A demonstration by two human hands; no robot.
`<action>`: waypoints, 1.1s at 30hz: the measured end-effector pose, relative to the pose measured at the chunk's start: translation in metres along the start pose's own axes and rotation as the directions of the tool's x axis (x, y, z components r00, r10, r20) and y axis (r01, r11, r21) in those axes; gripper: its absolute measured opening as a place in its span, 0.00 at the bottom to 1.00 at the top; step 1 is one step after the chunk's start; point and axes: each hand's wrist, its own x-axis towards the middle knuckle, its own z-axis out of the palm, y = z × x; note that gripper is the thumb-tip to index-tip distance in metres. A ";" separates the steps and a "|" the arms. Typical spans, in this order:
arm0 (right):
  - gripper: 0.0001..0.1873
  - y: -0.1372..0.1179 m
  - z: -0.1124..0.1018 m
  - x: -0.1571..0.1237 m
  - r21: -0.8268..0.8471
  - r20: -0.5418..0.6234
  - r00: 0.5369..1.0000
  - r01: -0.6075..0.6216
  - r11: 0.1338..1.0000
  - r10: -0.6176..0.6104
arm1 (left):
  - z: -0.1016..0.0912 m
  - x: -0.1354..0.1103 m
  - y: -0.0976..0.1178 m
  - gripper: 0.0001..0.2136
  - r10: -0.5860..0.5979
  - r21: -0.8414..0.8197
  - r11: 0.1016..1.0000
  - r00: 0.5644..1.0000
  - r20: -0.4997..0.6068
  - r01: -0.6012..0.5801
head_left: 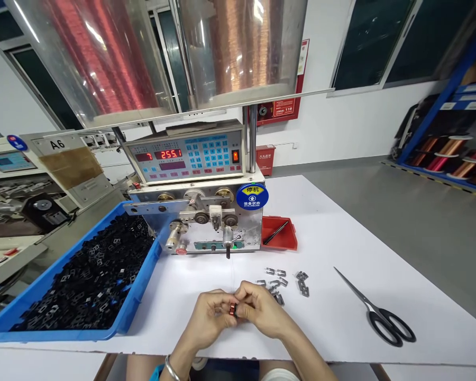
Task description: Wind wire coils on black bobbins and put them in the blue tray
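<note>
Between the fingertips of both hands, just above the white tabletop, is a small black bobbin wound with copper-red wire (pixel 232 308). My left hand (pixel 211 316) pinches it from the left, thumb and forefinger closed. From the right, my right hand (pixel 259 311) grips its other side with thumb and fingers together. The fingers cover much of the bobbin. Several small grey metal parts (pixel 277 282) lie just beyond my right hand, with a few more (pixel 302 288) a little farther right.
A coil winding machine (pixel 206 222) with a lit display stands ahead, wire spools above. Left is a blue tray (pixel 137 296) full of black plastic parts. A red bin (pixel 291 238) holding a black pen-like tool sits beside the machine. Black-handled scissors (pixel 375 309) lie at right.
</note>
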 end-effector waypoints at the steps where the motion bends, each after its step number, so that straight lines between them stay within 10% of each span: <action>1: 0.18 0.001 0.001 0.001 -0.023 -0.014 1.000 0.013 1.000 -0.013 | 0.000 0.001 0.001 0.14 -0.001 0.015 1.000 1.000 -0.001 0.001; 10: 0.12 0.011 0.001 -0.006 -0.058 -0.095 0.986 0.128 0.990 -0.133 | -0.001 0.010 -0.006 0.17 0.029 -0.100 0.995 0.997 0.073 -0.022; 18: 0.12 0.023 0.009 -0.016 -0.209 -0.408 0.881 0.164 0.964 -0.239 | 0.013 0.013 -0.025 0.19 0.045 -0.169 0.984 0.998 -0.052 -0.053; 27: 0.13 0.036 0.008 -0.020 -0.274 -0.506 0.808 0.179 0.945 -0.301 | 0.035 0.019 0.000 0.12 -0.060 -0.150 0.988 0.972 -0.225 0.026; 33: 0.12 0.028 0.008 -0.021 -0.322 -0.541 0.771 0.180 0.930 -0.336 | 0.039 0.021 0.014 0.16 -0.217 -0.330 0.930 0.966 -0.143 0.161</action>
